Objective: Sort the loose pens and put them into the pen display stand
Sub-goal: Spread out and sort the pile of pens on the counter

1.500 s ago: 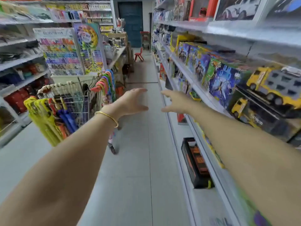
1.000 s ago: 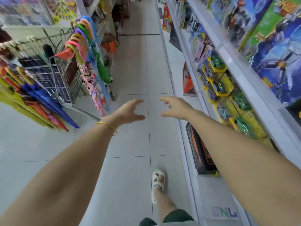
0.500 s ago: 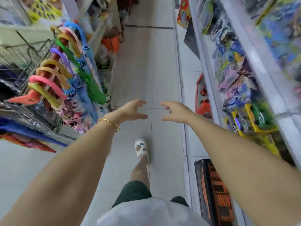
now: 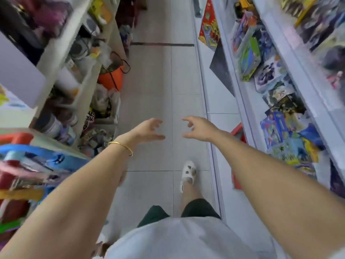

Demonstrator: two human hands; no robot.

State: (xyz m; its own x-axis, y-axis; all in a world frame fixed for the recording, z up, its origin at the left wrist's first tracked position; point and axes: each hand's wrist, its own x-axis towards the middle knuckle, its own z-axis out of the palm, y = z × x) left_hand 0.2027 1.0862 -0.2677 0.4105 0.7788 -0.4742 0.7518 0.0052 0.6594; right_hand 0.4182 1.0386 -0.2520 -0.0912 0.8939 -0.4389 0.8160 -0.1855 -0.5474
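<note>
Left hand (image 4: 147, 130): frame centre, fingers loosely curled, holding nothing (gold bangle (image 4: 122, 145) at wrist).
Right hand (image 4: 197, 129): beside it, likewise empty.

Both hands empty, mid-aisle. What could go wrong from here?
The shoe steps close to the right shelf base, where a red box juts toward the aisle: trip risk.
The left hand and right hand reach out, open, between crowded shelves; an arm might brush toy packs off.
No pens or stand in view; blurred edges could hide them.
</note>
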